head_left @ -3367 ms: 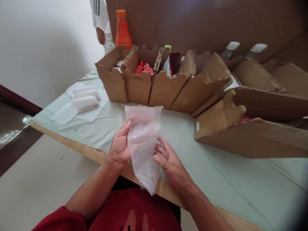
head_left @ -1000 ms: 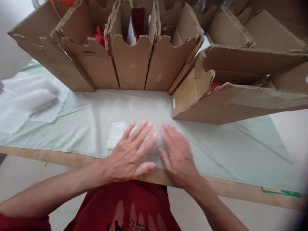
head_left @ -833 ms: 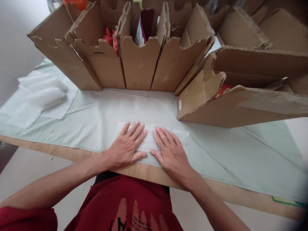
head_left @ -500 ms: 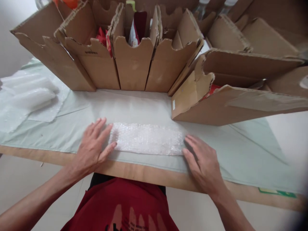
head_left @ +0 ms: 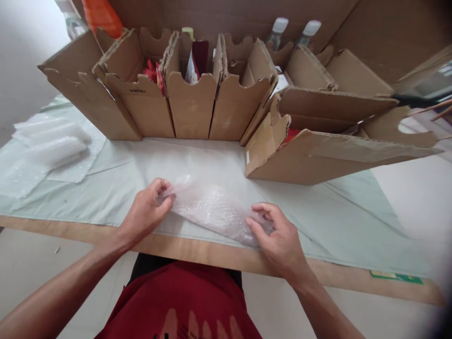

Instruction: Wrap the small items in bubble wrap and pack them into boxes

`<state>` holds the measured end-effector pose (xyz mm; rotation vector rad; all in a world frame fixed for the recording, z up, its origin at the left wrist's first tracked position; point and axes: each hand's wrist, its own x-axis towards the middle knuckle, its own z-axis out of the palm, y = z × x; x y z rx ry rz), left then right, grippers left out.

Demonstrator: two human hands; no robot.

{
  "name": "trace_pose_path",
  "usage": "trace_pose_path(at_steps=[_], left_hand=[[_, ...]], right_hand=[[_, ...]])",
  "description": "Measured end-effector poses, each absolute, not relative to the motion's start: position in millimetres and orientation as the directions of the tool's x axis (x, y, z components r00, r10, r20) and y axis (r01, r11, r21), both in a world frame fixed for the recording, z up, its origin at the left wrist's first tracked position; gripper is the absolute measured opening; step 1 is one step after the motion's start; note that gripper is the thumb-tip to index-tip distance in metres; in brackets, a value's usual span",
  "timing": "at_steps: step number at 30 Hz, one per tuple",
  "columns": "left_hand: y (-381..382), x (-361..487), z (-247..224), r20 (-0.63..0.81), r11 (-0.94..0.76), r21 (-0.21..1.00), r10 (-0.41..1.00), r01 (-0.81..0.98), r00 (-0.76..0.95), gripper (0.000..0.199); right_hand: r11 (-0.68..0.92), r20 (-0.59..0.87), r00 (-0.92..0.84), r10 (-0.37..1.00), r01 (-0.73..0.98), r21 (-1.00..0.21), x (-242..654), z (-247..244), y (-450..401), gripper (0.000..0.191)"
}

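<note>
A strip of clear bubble wrap [head_left: 213, 209] stretches between my two hands just above the cloth, near the table's front edge. My left hand [head_left: 153, 200] pinches its left end between thumb and fingers. At the other end, my right hand [head_left: 277, 235] grips the wrap, thumb on the near side and fingers curled over it. The strip tilts, its right end closer to me than its left, and its surface is creased.
Upright cardboard holders [head_left: 192, 110] line the back, some with red packets inside. Another cardboard box [head_left: 300, 157] lies angled at right. More bubble wrap [head_left: 52, 146] is piled at left on the pale green cloth [head_left: 353, 226]. Two bottles [head_left: 278, 30] with white caps stand behind.
Both hands have closed on the ends of the bubble wrap, which lay flat before. It is now lifted and slanted, with the right end drawn towards me. The camera view has shifted slightly.
</note>
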<state>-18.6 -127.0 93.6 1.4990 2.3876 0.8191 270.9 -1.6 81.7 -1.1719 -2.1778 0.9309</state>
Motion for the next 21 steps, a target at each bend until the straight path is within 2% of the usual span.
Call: trace_pose_path(at_steps=[2, 4, 7, 9, 12, 14, 16, 18, 21], left_hand=[[-101, -28, 113, 0.154, 0.290, 0.541, 0.889, 0.789, -0.432, 0.029], [-65, -35, 124, 0.227, 0.190, 0.464, 0.919, 0.865, -0.323, 0.046], [-20, -36, 120, 0.196, 0.125, 0.308, 0.962, 0.943, -0.191, 0.065], [-14, -32, 107, 0.229, 0.061, 0.256, 0.966, 0.965, -0.122, 0.066], [-53, -22, 88, 0.359, -0.173, 0.307, 0.932, 0.936, 0.055, 0.053], [-97, -12, 82, 0.367, -0.323, 0.381, 0.913, 0.866, 0.178, 0.058], [-136, 3, 80, 0.266, -0.346, 0.474, 0.933, 0.810, 0.242, 0.071], [-160, 21, 78, 0.237, -0.339, 0.512, 0.939, 0.790, 0.249, 0.075], [-164, 42, 69, 0.377, -0.329, 0.519, 0.916, 0.789, 0.135, 0.063]], right_hand=[[0.252, -0.025, -0.509, 0.860, 0.467, -0.848, 268, 89, -25, 0.047], [0.156, -0.127, -0.550, 0.826, 0.438, -0.885, 261, 90, -42, 0.064], [0.107, -0.220, -0.567, 0.794, 0.487, -0.867, 248, 85, -53, 0.073], [0.100, -0.251, -0.564, 0.787, 0.519, -0.849, 243, 82, -50, 0.075], [0.112, -0.263, -0.610, 0.748, 0.507, -0.855, 241, 82, -41, 0.065], [0.100, -0.263, -0.647, 0.716, 0.467, -0.878, 242, 83, -36, 0.048], [-0.004, -0.312, -0.658, 0.685, 0.425, -0.905, 242, 83, -34, 0.036], [-0.172, -0.405, -0.643, 0.650, 0.395, -0.902, 241, 83, -35, 0.033], [-0.365, -0.489, -0.637, 0.596, 0.327, -0.872, 241, 80, -40, 0.037]])
